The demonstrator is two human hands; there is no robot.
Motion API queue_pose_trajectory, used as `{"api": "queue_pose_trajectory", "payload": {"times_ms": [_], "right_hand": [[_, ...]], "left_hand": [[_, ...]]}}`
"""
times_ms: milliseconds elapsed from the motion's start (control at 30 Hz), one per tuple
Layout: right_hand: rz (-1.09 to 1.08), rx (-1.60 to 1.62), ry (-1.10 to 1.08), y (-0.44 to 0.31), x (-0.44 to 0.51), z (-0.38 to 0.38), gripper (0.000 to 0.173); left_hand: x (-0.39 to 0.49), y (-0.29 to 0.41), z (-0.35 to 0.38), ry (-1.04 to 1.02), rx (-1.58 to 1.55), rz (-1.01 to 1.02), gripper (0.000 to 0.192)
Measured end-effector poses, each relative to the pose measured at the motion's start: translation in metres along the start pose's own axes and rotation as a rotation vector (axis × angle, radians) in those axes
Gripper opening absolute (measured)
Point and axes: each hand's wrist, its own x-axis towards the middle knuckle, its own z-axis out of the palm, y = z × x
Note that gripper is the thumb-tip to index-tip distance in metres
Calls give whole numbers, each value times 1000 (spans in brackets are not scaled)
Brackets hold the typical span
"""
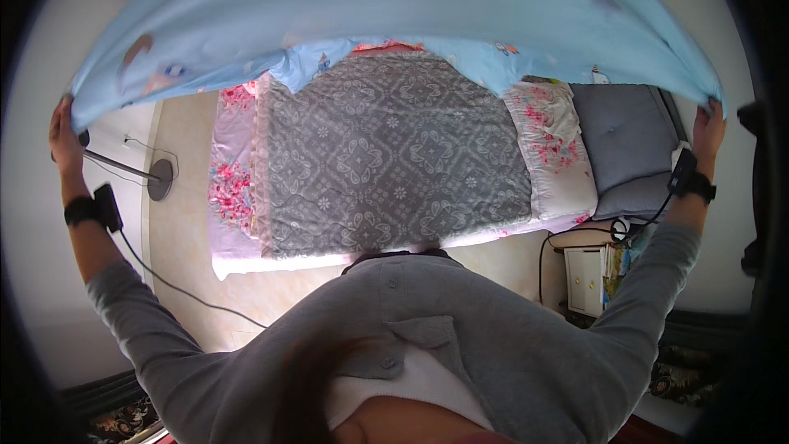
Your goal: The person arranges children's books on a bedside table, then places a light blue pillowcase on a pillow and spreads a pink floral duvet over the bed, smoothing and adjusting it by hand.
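Note:
A light blue printed cloth (382,0), like a bed cover, is stretched wide in the air between my raised hands. At the far left my left hand (65,132) grips one corner of it. My right hand (709,126) holds the opposite corner at the far right. The cloth's lower edge sags over the far part of a bed, hiding what lies behind. On the bed is a grey patterned quilt (394,154), over a pink floral sheet (229,197). A floral pillow (551,148) lies at the right end of the bed.
Grey cushions (622,135) form the bed's right end. A small white cabinet (584,280) with books (611,265) stands near my right arm. A floor stand with a round base (160,180) is at the left. Black cables (185,295) run from devices on both wrists.

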Motion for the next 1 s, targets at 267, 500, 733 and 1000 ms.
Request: {"api": "queue_pose_trajectory", "payload": {"times_ms": [267, 500, 733, 1000], "right_hand": [[793, 337, -264, -41, -202, -8, 24], [1330, 439, -480, -86, -337, 10, 29], [1294, -307, -974, -107, -395, -13, 35], [1388, -155, -1186, -45, -475, -60, 25]], "left_hand": [[-167, -5, -30, -234, -344, -753, 27], [-317, 50, 22, -822, 32, -655, 15], [-384, 64, 49, -1094, 38, -633, 20], [-403, 53, 36, -1420, -28, -1079, 13]]}}
